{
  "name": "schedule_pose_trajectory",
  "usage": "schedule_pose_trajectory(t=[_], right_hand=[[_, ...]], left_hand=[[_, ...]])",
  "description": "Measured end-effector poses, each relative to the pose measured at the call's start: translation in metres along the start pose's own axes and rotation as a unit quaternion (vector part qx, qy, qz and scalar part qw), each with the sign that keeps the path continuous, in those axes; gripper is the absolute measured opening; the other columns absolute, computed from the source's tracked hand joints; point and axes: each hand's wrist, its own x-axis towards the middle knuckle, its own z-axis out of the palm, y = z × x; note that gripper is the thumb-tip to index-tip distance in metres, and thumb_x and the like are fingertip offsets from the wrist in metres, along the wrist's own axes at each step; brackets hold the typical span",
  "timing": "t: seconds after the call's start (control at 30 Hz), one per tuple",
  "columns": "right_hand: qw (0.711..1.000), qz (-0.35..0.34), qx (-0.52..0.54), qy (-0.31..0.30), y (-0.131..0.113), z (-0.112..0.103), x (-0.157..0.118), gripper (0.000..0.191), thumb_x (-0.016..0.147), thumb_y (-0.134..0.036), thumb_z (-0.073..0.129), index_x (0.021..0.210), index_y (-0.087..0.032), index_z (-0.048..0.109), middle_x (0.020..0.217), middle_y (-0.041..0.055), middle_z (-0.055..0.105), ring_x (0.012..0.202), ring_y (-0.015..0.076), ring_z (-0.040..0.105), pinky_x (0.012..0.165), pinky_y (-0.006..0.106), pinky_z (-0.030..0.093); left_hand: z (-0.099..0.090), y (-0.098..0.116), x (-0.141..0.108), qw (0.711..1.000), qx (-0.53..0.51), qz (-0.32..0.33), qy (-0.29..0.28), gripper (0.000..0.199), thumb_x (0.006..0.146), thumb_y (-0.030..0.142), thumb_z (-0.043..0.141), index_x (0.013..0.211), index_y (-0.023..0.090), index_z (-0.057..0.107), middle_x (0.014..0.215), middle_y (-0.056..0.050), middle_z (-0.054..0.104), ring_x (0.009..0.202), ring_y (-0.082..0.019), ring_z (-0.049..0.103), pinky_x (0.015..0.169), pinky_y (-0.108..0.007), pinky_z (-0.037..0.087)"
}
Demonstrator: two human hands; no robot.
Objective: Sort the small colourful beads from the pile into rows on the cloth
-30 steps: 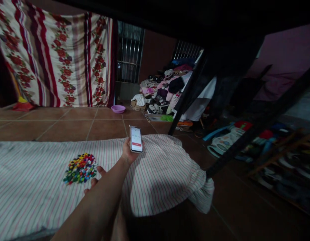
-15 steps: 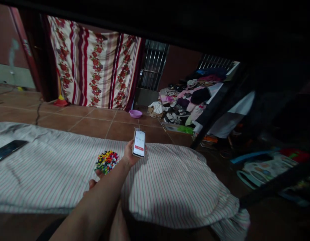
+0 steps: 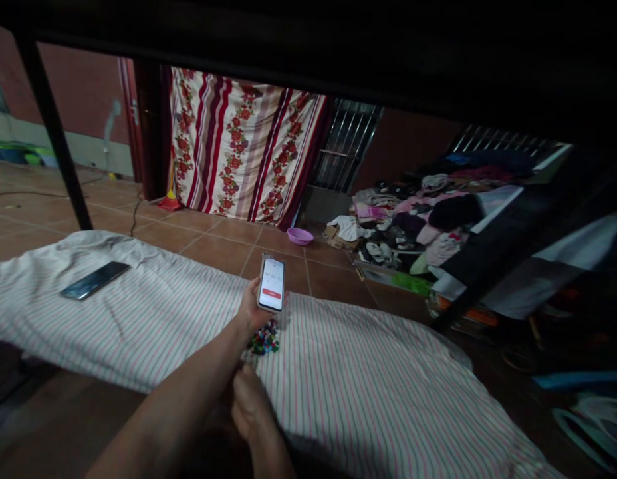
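Observation:
My left hand is closed around a smartphone, held upright with its lit screen facing me. The display is mostly white with a red button low down. Just below that hand, a pile of small multicoloured beads lies on the striped cloth, partly covered by the hand and forearm. My right hand is beside the left forearm, nearer to me than the beads. Its fingers look curled in, and whatever they might hold is hidden. A second phone with a dark screen rests on the cloth at the left.
Dark posts and an overhead bar frame the view. Beyond the cloth are a tiled floor, a purple basin, a floral curtain and a large heap of clothes. A red broom stands by the doorway.
The view has swung left, so the scene sits farther right. My right hand has moved from left of the left forearm to its right, its fingers now curled. The left hand still holds the phone.

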Motion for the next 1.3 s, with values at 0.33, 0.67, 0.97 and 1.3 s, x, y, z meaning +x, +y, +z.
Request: schedule_pose_trajectory(t=[0.33,0.67,0.97,1.3], right_hand=[[0.995,0.003,0.037,0.093,-0.031,-0.034,-0.001,0.054,0.048,-0.049,0.090,0.083,-0.012,0.070,0.069,0.0026,0.067,0.055,0.0091,0.058,0.049,0.018,0.039],[0.983,-0.013,0.083,0.163,-0.045,-0.067,0.004,0.037,0.052,-0.028,0.091,0.082,-0.013,0.074,0.072,0.0035,0.072,0.057,0.0088,0.062,0.048,0.014,0.047],[0.977,-0.038,0.059,0.201,-0.045,-0.092,0.001,0.041,0.051,-0.030,0.091,0.085,-0.015,0.074,0.078,0.0056,0.072,0.063,0.0127,0.066,0.052,0.018,0.053],[0.981,0.004,0.053,0.188,-0.054,-0.101,-0.004,0.047,0.045,-0.027,0.095,0.087,-0.017,0.076,0.083,0.0047,0.072,0.069,0.0132,0.066,0.058,0.018,0.056]], left_hand=[[-0.057,0.077,-0.047,1.000,-0.008,0.016,0.006,0.055,0.085,0.032,0.048,0.135,0.009,0.049,0.105,-0.019,0.070,0.098,-0.035,0.068,0.082,-0.051,0.053],[-0.086,0.130,-0.074,0.997,-0.016,0.075,0.033,0.058,0.088,0.031,0.046,0.142,0.011,0.042,0.119,-0.022,0.065,0.109,-0.036,0.065,0.086,-0.052,0.053],[-0.115,0.167,-0.073,0.992,-0.025,0.111,0.047,0.057,0.090,0.037,0.046,0.142,0.016,0.043,0.117,-0.021,0.067,0.106,-0.037,0.065,0.085,-0.058,0.052],[-0.127,0.188,-0.071,0.986,-0.032,0.126,0.101,0.056,0.090,0.041,0.043,0.138,0.013,0.046,0.114,-0.022,0.065,0.101,-0.038,0.066,0.079,-0.059,0.055]])
